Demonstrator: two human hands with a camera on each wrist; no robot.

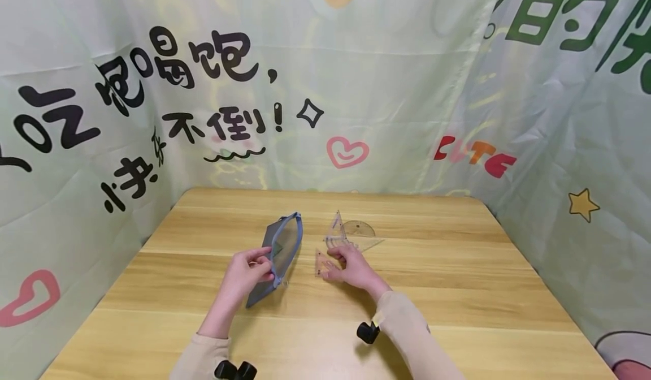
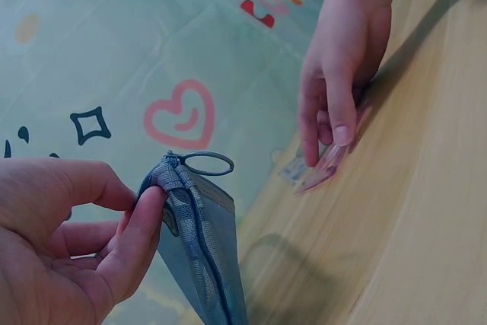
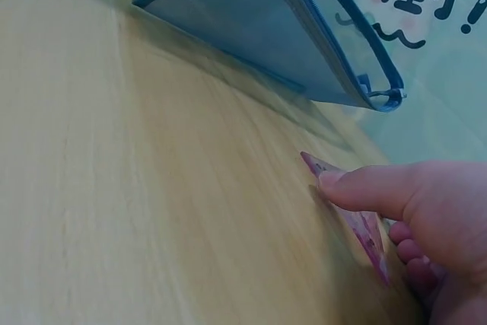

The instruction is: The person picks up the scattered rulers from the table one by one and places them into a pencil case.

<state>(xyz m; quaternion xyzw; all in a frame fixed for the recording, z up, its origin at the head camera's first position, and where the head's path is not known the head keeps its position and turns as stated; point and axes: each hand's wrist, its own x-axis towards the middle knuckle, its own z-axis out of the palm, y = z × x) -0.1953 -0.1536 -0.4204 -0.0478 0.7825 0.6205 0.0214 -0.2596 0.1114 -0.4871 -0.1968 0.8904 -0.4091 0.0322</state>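
My left hand pinches the rim of a blue mesh zipper pouch between thumb and fingers. The pouch stands tilted on its edge with its mouth gaping toward the right, and a ring-shaped zipper pull hangs at one end. Between the thumb and fingers of my right hand is a small transparent pinkish set square, raised at a slant close over the table. Just beyond that hand lie a clear set square and a clear half-round protractor, overlapping each other. Inside the pouch a dark greenish patch shows.
A wood-grain table carries everything. Printed fabric hangs behind it and along both sides. Black wrist cameras sit on both sleeves.
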